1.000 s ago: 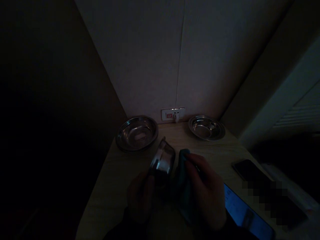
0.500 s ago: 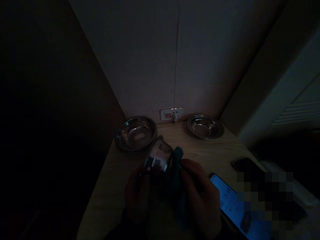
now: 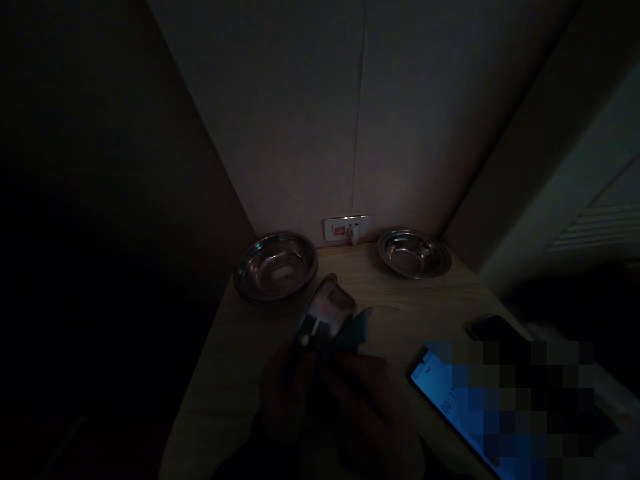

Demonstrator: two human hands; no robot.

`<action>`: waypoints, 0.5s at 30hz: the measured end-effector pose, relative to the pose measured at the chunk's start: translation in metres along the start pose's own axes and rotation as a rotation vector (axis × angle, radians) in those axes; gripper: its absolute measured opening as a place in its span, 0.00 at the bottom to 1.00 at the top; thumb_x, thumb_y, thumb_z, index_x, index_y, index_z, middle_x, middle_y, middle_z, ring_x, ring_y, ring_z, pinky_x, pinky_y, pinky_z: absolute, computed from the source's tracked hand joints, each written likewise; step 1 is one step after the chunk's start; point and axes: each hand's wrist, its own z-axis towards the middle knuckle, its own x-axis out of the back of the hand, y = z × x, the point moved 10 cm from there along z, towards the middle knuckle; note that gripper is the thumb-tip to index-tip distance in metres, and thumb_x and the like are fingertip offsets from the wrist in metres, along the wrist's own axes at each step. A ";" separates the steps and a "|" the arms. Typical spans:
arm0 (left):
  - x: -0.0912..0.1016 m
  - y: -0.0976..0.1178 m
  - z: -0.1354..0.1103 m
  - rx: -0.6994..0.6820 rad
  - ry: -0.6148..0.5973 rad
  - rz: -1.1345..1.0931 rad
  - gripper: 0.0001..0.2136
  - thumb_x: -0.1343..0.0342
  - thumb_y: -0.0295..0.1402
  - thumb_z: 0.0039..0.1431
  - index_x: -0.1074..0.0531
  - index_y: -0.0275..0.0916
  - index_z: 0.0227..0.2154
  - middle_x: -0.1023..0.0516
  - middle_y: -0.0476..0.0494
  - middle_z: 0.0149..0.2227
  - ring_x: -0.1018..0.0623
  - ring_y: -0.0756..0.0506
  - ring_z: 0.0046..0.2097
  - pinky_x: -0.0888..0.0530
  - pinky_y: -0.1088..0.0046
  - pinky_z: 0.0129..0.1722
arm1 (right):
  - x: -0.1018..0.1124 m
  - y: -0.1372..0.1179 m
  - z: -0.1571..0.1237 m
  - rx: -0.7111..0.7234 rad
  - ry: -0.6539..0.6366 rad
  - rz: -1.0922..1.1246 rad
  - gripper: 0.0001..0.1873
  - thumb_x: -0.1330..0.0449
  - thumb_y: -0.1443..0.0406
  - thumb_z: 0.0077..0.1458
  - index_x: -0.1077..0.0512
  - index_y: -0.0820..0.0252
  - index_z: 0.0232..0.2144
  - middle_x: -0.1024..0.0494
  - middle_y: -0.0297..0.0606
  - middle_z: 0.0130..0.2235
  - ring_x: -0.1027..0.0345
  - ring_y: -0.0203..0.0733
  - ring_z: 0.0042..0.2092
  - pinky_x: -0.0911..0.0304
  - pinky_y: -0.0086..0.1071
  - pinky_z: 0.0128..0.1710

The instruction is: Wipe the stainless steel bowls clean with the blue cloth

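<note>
A small stainless steel bowl (image 3: 327, 310) is tilted on its side above the table, its outer wall facing right. My left hand (image 3: 287, 393) is closed on its lower rim. A teal cloth (image 3: 354, 332) lies against the bowl's base, with my right hand (image 3: 373, 400) closed around it. The cloth's upper corner sticks out past the fingers; its lower part is lost in the dark. Dim light hides most of the fingertips.
Two shallow metal dishes stand at the back of the wooden table (image 3: 210, 400): a left dish (image 3: 275, 267) and a right dish (image 3: 414, 255). Between them a wall socket (image 3: 346, 229) holds a plug. A lit phone (image 3: 440, 390) and a dark phone (image 3: 493, 328) lie on the right.
My right hand has moved left and down, nearer to my left hand, bringing the cloth along the bowl's base. The bowl has shifted slightly right in view.
</note>
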 end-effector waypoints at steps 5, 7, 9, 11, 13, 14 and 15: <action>0.001 0.001 0.000 0.003 0.001 0.026 0.13 0.46 0.42 0.48 0.27 0.38 0.20 0.23 0.47 0.19 0.25 0.47 0.21 0.29 0.76 0.19 | 0.005 -0.004 0.035 0.067 0.003 -0.049 0.12 0.44 0.69 0.58 0.27 0.56 0.44 0.24 0.42 0.43 0.30 0.43 0.42 0.28 0.36 0.38; 0.000 -0.002 0.000 0.019 -0.008 0.024 0.13 0.46 0.42 0.49 0.26 0.37 0.22 0.22 0.46 0.21 0.24 0.48 0.22 0.29 0.77 0.20 | 0.009 0.000 0.045 0.015 0.021 -0.049 0.11 0.45 0.70 0.58 0.27 0.58 0.43 0.25 0.43 0.44 0.31 0.43 0.43 0.29 0.37 0.40; 0.001 -0.005 -0.002 0.021 0.002 0.005 0.13 0.46 0.42 0.49 0.25 0.37 0.23 0.22 0.46 0.21 0.24 0.47 0.23 0.28 0.76 0.20 | 0.007 -0.005 0.045 0.042 -0.005 -0.075 0.12 0.46 0.71 0.59 0.27 0.58 0.44 0.24 0.43 0.44 0.32 0.44 0.43 0.29 0.37 0.39; 0.001 -0.006 -0.003 0.012 0.007 -0.007 0.13 0.45 0.42 0.49 0.25 0.37 0.22 0.22 0.46 0.21 0.24 0.47 0.23 0.27 0.76 0.21 | 0.003 -0.015 0.042 0.125 -0.055 -0.099 0.13 0.46 0.70 0.59 0.27 0.58 0.44 0.23 0.42 0.43 0.32 0.43 0.40 0.30 0.36 0.36; -0.001 -0.006 -0.004 -0.002 -0.012 0.003 0.12 0.45 0.42 0.49 0.24 0.38 0.23 0.22 0.46 0.21 0.24 0.47 0.23 0.26 0.76 0.22 | 0.002 -0.017 0.042 0.163 -0.081 -0.103 0.12 0.46 0.69 0.59 0.27 0.57 0.44 0.22 0.42 0.43 0.32 0.43 0.39 0.30 0.36 0.34; -0.003 -0.006 -0.004 -0.016 -0.028 0.008 0.12 0.45 0.41 0.49 0.24 0.38 0.23 0.21 0.46 0.22 0.23 0.47 0.23 0.26 0.76 0.22 | 0.003 -0.014 0.045 0.141 -0.075 -0.099 0.12 0.46 0.69 0.59 0.27 0.57 0.44 0.23 0.42 0.43 0.32 0.43 0.40 0.31 0.37 0.35; -0.005 -0.005 -0.004 -0.030 -0.041 0.011 0.11 0.45 0.40 0.49 0.24 0.38 0.24 0.21 0.46 0.22 0.23 0.47 0.23 0.27 0.77 0.21 | 0.006 -0.008 0.049 0.102 -0.064 -0.091 0.12 0.46 0.70 0.59 0.27 0.57 0.43 0.23 0.42 0.43 0.31 0.43 0.41 0.31 0.37 0.37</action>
